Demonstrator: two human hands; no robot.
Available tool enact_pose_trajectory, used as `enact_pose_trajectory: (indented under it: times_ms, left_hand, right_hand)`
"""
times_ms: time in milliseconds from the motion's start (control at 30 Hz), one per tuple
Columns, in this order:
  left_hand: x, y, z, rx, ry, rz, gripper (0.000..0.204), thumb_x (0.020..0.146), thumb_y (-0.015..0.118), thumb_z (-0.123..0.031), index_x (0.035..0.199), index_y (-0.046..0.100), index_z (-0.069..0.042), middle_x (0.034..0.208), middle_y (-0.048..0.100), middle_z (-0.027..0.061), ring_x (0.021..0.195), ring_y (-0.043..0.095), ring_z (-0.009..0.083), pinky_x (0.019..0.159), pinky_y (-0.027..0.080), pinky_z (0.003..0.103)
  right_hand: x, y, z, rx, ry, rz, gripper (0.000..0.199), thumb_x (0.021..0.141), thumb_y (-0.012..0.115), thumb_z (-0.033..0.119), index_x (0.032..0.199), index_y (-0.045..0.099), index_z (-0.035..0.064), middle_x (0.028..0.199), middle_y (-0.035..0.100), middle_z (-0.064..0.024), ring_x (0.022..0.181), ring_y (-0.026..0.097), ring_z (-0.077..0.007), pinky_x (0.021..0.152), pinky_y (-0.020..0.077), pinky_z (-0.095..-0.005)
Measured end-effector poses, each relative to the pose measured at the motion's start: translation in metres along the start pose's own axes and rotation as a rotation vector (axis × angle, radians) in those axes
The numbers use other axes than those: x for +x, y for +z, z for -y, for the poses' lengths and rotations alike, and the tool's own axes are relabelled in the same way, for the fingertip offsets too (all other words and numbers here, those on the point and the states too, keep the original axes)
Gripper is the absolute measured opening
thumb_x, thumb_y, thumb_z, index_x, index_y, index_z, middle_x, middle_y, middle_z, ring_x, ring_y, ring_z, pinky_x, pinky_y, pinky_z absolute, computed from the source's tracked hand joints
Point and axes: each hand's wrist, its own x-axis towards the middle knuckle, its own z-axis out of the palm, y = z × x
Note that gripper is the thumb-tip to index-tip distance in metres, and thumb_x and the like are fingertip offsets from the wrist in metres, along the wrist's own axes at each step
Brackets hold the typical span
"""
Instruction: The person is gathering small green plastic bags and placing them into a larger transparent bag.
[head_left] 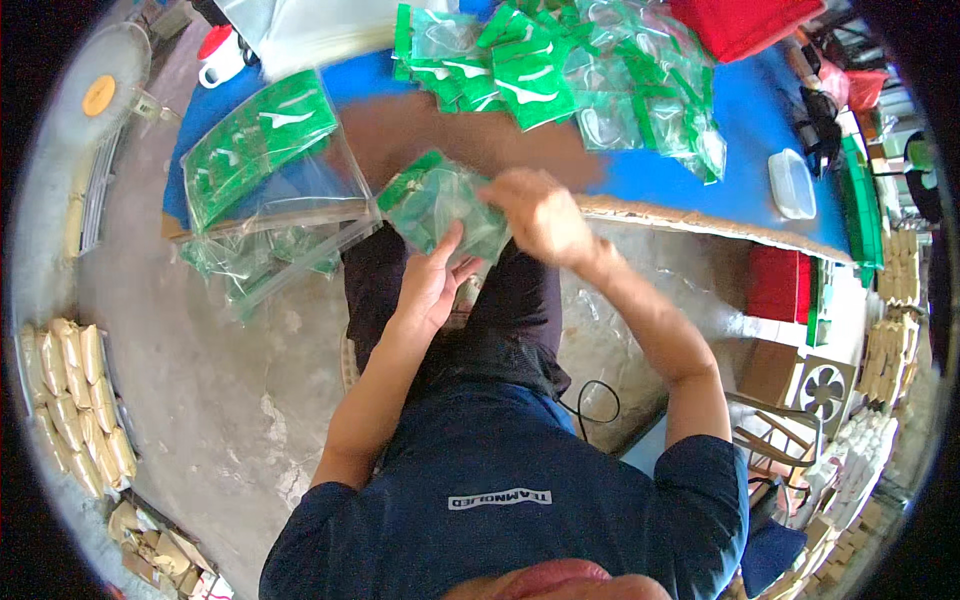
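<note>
A small clear plastic packet with green printing [425,200] is held up over my lap at the table's front edge. My left hand [432,285] grips its lower side, thumb on the near face and the fingers behind. Closed at the packet's right upper edge is my right hand [545,218], smeared by motion; its fingertips are partly hidden. To the left, a large clear bag with a green printed panel [262,135] lies on the table and hangs over the edge. Green packets show through its lower part.
On the blue table [345,88] lies a pile of green and clear packets [535,75]. A red cloth-like item [745,25] is at the back right, a clear plastic tub [792,185] at the right edge. A red-lidded white mug [217,55] stands back left; a fan [822,390] is at right.
</note>
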Motion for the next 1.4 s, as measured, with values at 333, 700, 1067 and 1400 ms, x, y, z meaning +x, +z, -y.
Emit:
enact_pose_trajectory:
  times_ms: [333,700,1067,1400]
  left_hand:
    - [-0.003,-0.053,-0.017,0.041,0.147,0.092,0.044,0.082,0.077,-0.01,0.122,0.059,-0.008,0.117,0.065,0.0035,0.109,0.062,0.0181,0.098,0.046,0.039]
    - [-0.006,-0.011,-0.024,0.31,0.105,0.276,0.035,0.084,0.076,-0.007,0.115,0.063,0.001,0.11,0.068,0.0082,0.095,0.066,0.0165,0.087,0.053,0.034]
    - [0.002,-0.03,-0.024,0.318,0.075,0.074,0.044,0.082,0.076,-0.007,0.122,0.059,-0.004,0.115,0.066,0.0071,0.104,0.064,0.0189,0.092,0.048,0.038]
    - [0.017,-0.001,-0.006,0.305,-0.012,0.239,0.046,0.086,0.069,-0.003,0.13,0.054,-0.004,0.124,0.063,0.0079,0.114,0.061,0.0224,0.098,0.048,0.038]
  right_hand:
    - [-0.014,-0.006,0.012,-0.17,0.104,-0.041,0.046,0.081,0.077,0.016,0.122,0.058,0.0056,0.11,0.061,-0.0166,0.106,0.06,-0.0304,0.091,0.0492,-0.0387]
    - [-0.005,-0.005,0.055,0.706,0.858,-0.334,0.026,0.094,0.067,0.021,0.088,0.063,-0.0038,0.073,0.065,-0.0056,0.066,0.055,-0.0104,0.057,0.0439,-0.0296]
    - [-0.037,-0.019,-0.06,-0.507,0.719,-0.183,0.071,0.094,0.049,0.059,0.133,0.048,0.0004,0.137,0.046,-0.028,0.13,0.038,-0.0488,0.103,0.0293,-0.0677]
    - [0.001,-0.044,-0.114,-0.292,0.343,-0.478,0.055,0.097,0.051,0.047,0.119,0.06,-0.0022,0.12,0.059,-0.0278,0.113,0.055,-0.0453,0.096,0.0443,-0.0489]
